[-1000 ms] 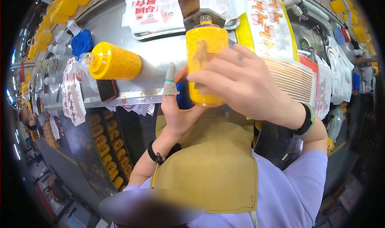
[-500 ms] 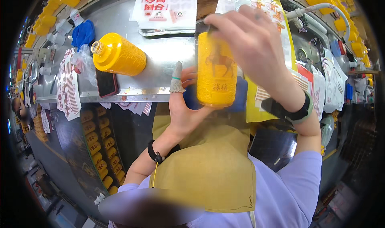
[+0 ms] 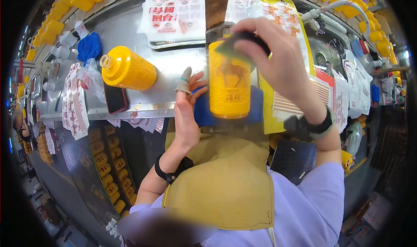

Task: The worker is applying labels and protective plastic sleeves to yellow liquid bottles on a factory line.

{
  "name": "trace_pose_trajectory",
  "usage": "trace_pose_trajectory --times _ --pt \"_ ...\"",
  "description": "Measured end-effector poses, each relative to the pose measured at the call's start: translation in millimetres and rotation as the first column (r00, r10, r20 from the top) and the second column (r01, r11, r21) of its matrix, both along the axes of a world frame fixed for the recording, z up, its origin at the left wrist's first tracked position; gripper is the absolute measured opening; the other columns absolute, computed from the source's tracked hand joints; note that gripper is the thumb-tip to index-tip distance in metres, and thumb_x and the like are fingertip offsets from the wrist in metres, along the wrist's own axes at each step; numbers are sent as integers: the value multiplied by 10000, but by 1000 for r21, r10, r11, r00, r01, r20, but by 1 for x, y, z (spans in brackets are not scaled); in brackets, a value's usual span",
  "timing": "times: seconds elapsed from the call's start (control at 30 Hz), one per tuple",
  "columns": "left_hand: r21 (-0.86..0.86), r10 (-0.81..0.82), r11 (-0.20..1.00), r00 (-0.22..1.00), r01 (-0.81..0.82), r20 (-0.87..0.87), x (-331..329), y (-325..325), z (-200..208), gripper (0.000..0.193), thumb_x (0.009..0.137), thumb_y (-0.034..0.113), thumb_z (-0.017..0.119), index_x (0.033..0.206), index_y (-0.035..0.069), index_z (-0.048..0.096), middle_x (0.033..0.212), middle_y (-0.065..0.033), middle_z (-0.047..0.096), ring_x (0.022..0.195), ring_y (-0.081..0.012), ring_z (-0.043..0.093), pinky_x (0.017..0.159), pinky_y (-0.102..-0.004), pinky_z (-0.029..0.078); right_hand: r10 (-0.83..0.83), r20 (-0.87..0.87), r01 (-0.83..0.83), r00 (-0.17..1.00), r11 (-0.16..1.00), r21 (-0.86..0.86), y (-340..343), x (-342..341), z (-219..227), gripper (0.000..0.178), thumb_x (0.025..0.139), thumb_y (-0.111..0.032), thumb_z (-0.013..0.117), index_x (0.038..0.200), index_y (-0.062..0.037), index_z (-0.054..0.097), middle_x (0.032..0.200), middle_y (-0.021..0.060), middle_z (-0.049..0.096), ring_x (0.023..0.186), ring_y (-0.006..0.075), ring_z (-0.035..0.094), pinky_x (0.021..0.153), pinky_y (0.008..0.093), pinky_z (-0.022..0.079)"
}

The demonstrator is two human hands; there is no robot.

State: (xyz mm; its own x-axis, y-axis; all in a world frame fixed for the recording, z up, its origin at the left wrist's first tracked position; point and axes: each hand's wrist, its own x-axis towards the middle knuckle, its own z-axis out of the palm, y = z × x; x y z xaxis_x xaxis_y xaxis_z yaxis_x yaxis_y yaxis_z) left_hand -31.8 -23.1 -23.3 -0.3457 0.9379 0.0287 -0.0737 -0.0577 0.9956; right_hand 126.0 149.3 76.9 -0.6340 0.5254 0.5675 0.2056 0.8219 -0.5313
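A yellow bottle [image 3: 229,97] with a brown horse picture lies in front of me, its neck pointing away, above a blue surface [image 3: 256,108]. My right hand [image 3: 273,51] grips a dark, flat pad with a green edge [image 3: 236,47], slightly blurred, over the bottle's upper part. It covers part of the shoulder and the top of the picture. Just left of the bottle, my left hand [image 3: 187,103] holds nothing, its fingers apart. One finger wears a whitish knit cover with a green band. A second yellow bottle [image 3: 134,71] stands on the metal bench to the left.
Printed sheets [image 3: 173,18] sit on a tray at the back. A brown post [image 3: 216,5] rises behind the bottle. At left are a phone [image 3: 116,100], a blue cloth [image 3: 89,47] and a decal strip [image 3: 74,103]. A yellow sheet [image 3: 271,121] with decals lies right.
My left hand has let go of the bottle's base and moved left. My right hand has turned, bringing the green-edged pad into view across the bottle's shoulder.
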Motion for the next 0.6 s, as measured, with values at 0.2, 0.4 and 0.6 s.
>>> trace_pose_trajectory --times 0.2,0.4,0.6 --pt "-119 -82 989 996 87 47 -2 10 12 1135 930 873 63 1576 -22 327 1445 -170 549 1346 -257 507 1166 -425 340 -334 -61 318 941 929 -187 -16 25 -49 255 892 -50 746 1131 -17 664 1005 161 715 879 354 696 768 395 550" --pt "-199 -97 973 989 118 110 -7 12 21 1149 922 890 99 1568 -24 359 1460 -172 554 1337 -254 519 1161 -431 348 -243 -171 191 955 942 -274 -33 24 -35 273 918 -74 741 1177 -30 669 997 159 717 815 331 691 745 374 541" --pt "-168 -89 978 977 122 191 -6 16 24 931 1055 711 234 1508 -86 397 1372 -174 596 1303 -237 561 1136 -382 399 -513 -116 498 851 856 -138 -14 41 -58 182 939 -43 684 1120 -22 684 979 163 717 897 327 713 787 364 542"
